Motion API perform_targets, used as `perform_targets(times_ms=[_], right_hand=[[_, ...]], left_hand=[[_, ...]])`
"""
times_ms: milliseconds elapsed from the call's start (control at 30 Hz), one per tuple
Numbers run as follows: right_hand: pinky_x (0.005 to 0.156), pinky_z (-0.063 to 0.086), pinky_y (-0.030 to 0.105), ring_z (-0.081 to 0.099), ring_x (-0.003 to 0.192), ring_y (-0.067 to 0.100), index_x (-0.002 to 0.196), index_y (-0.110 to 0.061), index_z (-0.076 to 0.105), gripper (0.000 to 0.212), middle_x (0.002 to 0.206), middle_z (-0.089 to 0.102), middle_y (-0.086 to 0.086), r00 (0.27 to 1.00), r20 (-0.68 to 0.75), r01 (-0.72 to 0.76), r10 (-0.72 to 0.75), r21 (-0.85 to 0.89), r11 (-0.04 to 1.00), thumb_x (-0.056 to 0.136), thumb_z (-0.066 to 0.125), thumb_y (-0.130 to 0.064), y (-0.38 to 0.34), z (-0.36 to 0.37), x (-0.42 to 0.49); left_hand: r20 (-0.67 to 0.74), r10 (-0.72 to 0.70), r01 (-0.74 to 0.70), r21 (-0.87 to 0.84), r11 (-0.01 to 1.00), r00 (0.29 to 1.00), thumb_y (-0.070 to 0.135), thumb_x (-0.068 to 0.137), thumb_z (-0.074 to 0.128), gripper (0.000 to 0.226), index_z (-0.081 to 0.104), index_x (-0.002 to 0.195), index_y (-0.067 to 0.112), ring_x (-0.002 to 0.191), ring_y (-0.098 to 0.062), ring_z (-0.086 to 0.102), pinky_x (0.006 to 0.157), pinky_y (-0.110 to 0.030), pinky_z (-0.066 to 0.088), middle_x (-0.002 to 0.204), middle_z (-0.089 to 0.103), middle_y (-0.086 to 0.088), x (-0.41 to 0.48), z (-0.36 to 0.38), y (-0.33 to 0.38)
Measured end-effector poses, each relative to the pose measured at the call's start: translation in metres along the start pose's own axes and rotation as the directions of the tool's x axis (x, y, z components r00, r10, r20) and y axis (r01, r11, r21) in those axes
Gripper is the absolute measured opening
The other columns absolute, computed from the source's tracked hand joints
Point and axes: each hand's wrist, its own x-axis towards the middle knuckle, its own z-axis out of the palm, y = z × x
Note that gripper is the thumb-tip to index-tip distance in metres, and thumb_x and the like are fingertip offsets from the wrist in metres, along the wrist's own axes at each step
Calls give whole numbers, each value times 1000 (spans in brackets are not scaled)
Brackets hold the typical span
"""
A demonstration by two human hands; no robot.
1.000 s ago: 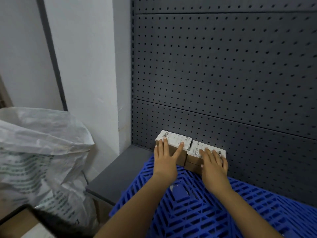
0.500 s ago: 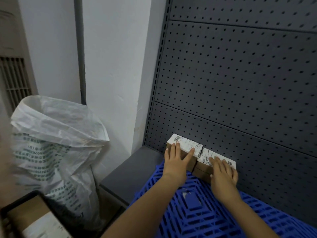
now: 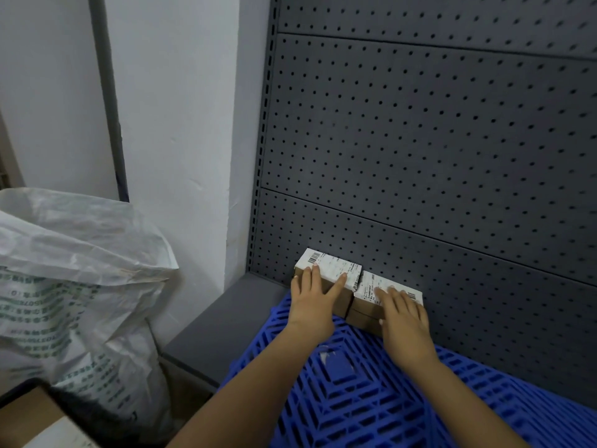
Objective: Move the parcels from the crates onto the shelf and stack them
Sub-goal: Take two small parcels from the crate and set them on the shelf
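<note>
The left parcel and right parcel are showing plain brown cardboard under white printed paper labels. The shelf is looking like matt dark grey metal, its back panel perforated. On the shelf, the blue grid is showing moulded plastic. Left of the shelf, a white sack is showing crinkled woven plastic.

The shelf in front of me is a dark grey board, bare along its left side. A blue plastic lattice panel lies flat on it and covers the rest, running off to the right. At the far edge, against the shelf's perforated back panel, sit the left parcel and the right parcel. Both are brown with white labels, side by side and touching. I cannot tell whether they rest on the lattice or the board.
</note>
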Motion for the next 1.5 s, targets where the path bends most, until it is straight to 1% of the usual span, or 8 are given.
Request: perform_targets(times_ms=[467,767,933,1100,1200,1300,1367,1500], right_hand=[[118,5,42,8,146,25,151,-30,13,56,159,13,6,1000,-20,-3,2,-28,1000,102,35,-12,7,-2,-3],[120,2,41,2,148,26,153,-27,8,59,161,6,8,1000,6,4,-5,33,999,103,38,-16,-3,-9,-9],[120,2,40,1,148,25,152,-25,9,59,161,2,4,999,6,35,-36,70,997,103,40,-18,-15,-19,-27],[120,3,39,5,147,23,152,-26,15,57,160,8,2,998,-18,67,-65,132,989,102,43,-22,-31,-35,-60],[121,2,38,6,147,22,152,-24,15,58,160,10,1,995,-22,98,-96,152,984,102,43,-26,-46,-49,-87],[120,0,38,3,148,22,153,-25,12,59,161,5,2,990,-37,143,-138,197,970,102,41,-28,-69,-68,-125],[119,0,38,3,148,22,154,-24,11,59,162,3,3,982,-38,189,-185,227,955,103,41,-28,-87,-84,-155],[118,-2,37,2,148,22,154,-23,10,61,162,1,3,950,-75,311,-302,272,911,102,42,-28,-131,-111,-212]], left_hand=[[-15,-5,6,27,1000,1000,18,87,59,103,-21,147,39,144,-38,-16,115,-57,-1,156,-19,-23,1,2,-1],[-93,25,-28,-33,999,995,12,89,51,97,-24,146,36,143,-32,-23,117,-51,-8,155,-27,-14,-15,0,-1],[-140,38,-52,-99,994,989,17,92,46,86,-15,150,36,146,-24,-17,117,-49,-9,160,-13,-6,-42,-1,-1],[-180,21,-45,-134,990,983,27,95,45,80,-11,151,32,147,-22,-10,118,-48,-5,161,0,-1,-92,-8,-7],[-267,-18,-35,-191,981,964,29,95,43,79,-14,148,37,147,-21,-5,118,-46,-5,161,6,1,-135,-14,-12],[-288,-71,11,-205,979,955,34,93,45,82,-19,144,40,147,-19,-6,118,-43,-6,161,3,3,-191,-27,-18],[-304,-98,27,-230,973,947,35,89,49,83,-9,149,39,147,-20,0,117,-44,-2,160,10,1,-233,-34,-27],[-401,-182,65,-288,955,898,37,73,53,84,20,150,33,140,-30,31,111,-51,22,148,41,-6,-318,-46,-49]])
